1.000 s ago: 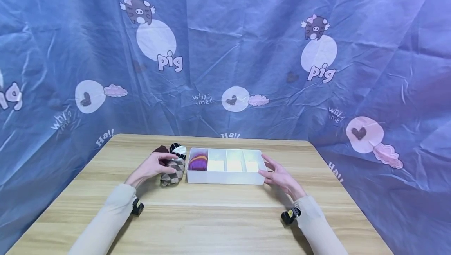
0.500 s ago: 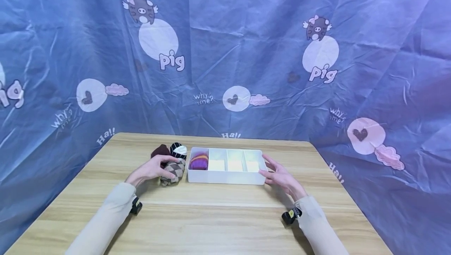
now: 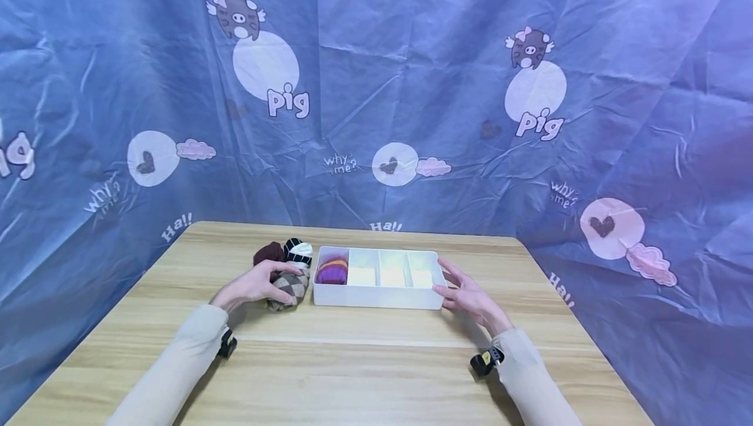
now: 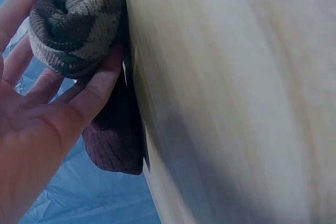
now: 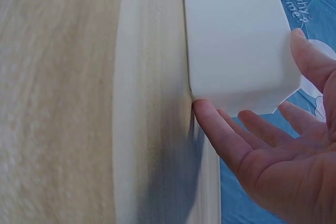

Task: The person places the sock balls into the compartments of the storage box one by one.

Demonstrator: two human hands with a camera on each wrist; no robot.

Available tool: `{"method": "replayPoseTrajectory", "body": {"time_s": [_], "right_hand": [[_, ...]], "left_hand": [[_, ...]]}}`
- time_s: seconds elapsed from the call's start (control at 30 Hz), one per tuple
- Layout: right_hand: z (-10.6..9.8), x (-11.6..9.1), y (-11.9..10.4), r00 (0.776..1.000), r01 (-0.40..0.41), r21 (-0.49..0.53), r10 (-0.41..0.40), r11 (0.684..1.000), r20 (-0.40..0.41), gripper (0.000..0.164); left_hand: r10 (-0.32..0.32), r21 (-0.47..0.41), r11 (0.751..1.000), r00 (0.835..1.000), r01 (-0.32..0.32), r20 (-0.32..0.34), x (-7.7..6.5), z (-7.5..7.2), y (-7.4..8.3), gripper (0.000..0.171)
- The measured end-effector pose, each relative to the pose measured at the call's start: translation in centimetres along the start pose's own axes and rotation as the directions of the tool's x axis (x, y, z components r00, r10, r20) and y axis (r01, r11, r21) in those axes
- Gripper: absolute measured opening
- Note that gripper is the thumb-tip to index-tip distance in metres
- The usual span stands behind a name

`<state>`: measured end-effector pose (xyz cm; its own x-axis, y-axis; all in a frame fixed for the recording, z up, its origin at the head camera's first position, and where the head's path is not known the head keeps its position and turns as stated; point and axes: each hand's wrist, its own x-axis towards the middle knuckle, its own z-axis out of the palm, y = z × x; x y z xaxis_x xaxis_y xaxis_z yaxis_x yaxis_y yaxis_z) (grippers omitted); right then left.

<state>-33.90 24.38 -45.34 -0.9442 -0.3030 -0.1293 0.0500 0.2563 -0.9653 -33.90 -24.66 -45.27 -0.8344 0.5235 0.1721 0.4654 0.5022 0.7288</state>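
Left hand [image 3: 254, 283] has lowered since earlier, fingers round the checked sock roll [image 3: 297, 284], just left of the white box [image 3: 376, 296]; far side hidden, firmness unclear. Right hand [image 3: 472, 300] holds the box's right end; keep steady, pinch roll low.

Creased blue cloth backdrop [image 3: 365, 99] hung from nine round through twelve to three o'clock; printed cartoon pigs [image 3: 238, 17] at eleven and two. Pale wood-grain table [image 3: 376, 374] at six, far corners rounded. Light cool, backdrop tinged violet toward two o'clock.
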Motion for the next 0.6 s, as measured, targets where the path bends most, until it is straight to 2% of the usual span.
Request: {"method": "replayPoseTrajectory", "body": {"time_s": [0.17, 0.3, 0.47, 0.6], "right_hand": [[-0.05, -0.14, -0.14, 1.0, -0.001, 0.001, 0.001, 1.0, 0.011, 0.082], [-0.25, -0.17, -0.07, 1.0, -0.003, -0.001, 0.003, 1.0, 0.017, 0.081], [-0.39, -0.12, 0.07, 1.0, 0.002, -0.001, -0.002, 1.0, 0.027, 0.081], [-0.4, -0.12, 0.08, 1.0, 0.001, -0.002, -0.001, 1.0, 0.025, 0.082]], "left_hand": [[-0.01, 0.026, 1.0, 1.0, 0.01, -0.024, -0.02, -0.02, 0.29, 0.058], [-0.024, 0.026, 0.999, 0.997, 0.026, -0.071, 0.09, 0.04, 0.35, 0.059], [-0.066, -0.027, 0.998, 0.99, 0.063, -0.128, 0.19, 0.11, 0.45, 0.059], [-0.093, -0.047, 0.995, 0.985, 0.087, -0.147, 0.07, 0.14, 0.86, 0.06]]}}
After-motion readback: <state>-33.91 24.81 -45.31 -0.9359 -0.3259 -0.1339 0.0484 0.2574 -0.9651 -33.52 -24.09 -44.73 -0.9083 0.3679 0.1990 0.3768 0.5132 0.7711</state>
